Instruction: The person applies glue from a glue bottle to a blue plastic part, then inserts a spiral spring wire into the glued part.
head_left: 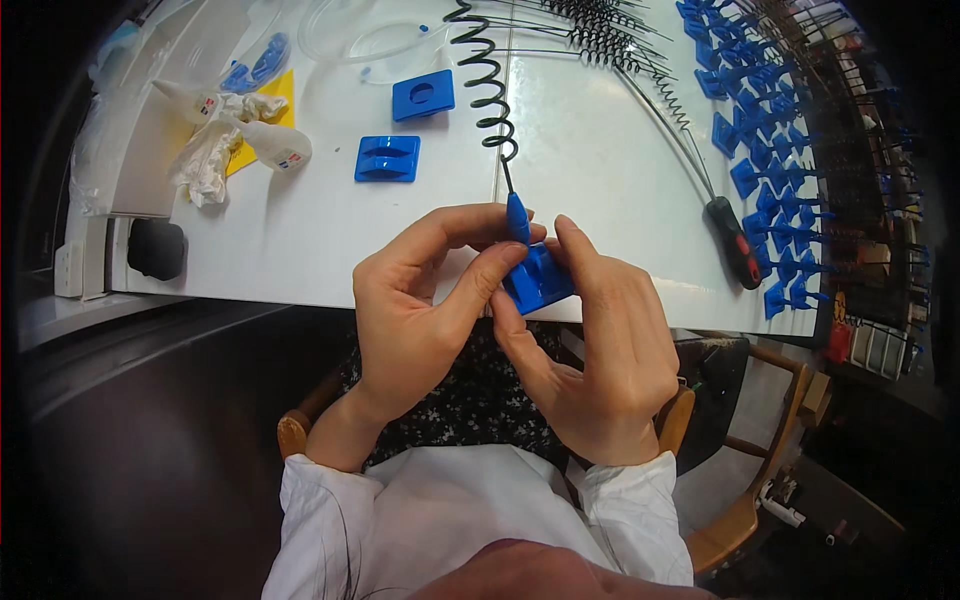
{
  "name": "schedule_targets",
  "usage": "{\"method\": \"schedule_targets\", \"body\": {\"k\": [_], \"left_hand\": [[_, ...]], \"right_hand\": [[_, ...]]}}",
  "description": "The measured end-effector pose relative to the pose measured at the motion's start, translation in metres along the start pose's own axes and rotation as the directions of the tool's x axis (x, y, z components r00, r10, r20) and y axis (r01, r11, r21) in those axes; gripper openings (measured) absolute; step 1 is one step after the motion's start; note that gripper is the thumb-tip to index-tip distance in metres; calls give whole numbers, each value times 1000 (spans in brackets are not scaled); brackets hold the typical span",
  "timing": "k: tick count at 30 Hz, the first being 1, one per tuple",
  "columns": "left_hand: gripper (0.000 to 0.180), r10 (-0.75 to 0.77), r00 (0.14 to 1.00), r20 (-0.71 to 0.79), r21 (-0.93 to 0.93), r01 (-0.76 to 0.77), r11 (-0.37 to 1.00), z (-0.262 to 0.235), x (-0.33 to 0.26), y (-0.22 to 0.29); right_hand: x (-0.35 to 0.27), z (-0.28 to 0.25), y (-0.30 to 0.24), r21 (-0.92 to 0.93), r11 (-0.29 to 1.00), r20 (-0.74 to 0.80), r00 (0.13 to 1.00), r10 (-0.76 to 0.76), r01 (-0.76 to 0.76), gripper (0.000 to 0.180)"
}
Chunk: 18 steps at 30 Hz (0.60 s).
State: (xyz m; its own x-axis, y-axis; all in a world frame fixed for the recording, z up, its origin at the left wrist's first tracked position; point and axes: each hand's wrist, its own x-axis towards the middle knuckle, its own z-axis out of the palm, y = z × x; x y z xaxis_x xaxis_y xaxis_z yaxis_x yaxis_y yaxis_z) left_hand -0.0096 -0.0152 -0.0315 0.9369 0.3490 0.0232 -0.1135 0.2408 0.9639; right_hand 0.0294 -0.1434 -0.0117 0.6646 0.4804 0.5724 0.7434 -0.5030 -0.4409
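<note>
Both hands meet at the near edge of a white table [590, 150]. My left hand [415, 310] and my right hand [600, 350] together grip a small blue plastic block [537, 278]. A blue plug [517, 217] on the end of a black coiled cable [485, 85] stands at the top of the block, between my left fingers and my right fingertips. The underside of the block is hidden by my thumbs.
Two more blue blocks [423, 95] [387, 158] lie further back. Glue tubes with a crumpled cloth [225, 140] sit on the left. A red-and-black screwdriver [735, 240] lies on the right beside rows of blue cable parts [770, 150]. Clear tubing [370, 40] lies at the back.
</note>
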Motion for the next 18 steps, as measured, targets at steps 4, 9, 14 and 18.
{"method": "schedule_targets", "body": {"k": [4, 9, 14, 18], "left_hand": [[21, 1, 1000, 0, -30, -1, 1000, 2, -1, 0], [20, -17, 1000, 26, 47, 15, 999, 2, 0, 5], [20, -44, 998, 40, 23, 43, 999, -4, 2, 10], [18, -79, 982, 173, 154, 52, 987, -6, 5, 13]], "right_hand": [[1, -5, -1, 16, 1000, 3, 1000, -1, 1, 47], [0, -7, -2, 26, 999, -4, 1000, 20, -19, 50], [8, -21, 8, 258, 936, 170, 965, 200, -240, 45], [22, -29, 38, 647, 572, 355, 863, 358, -504, 21]]}}
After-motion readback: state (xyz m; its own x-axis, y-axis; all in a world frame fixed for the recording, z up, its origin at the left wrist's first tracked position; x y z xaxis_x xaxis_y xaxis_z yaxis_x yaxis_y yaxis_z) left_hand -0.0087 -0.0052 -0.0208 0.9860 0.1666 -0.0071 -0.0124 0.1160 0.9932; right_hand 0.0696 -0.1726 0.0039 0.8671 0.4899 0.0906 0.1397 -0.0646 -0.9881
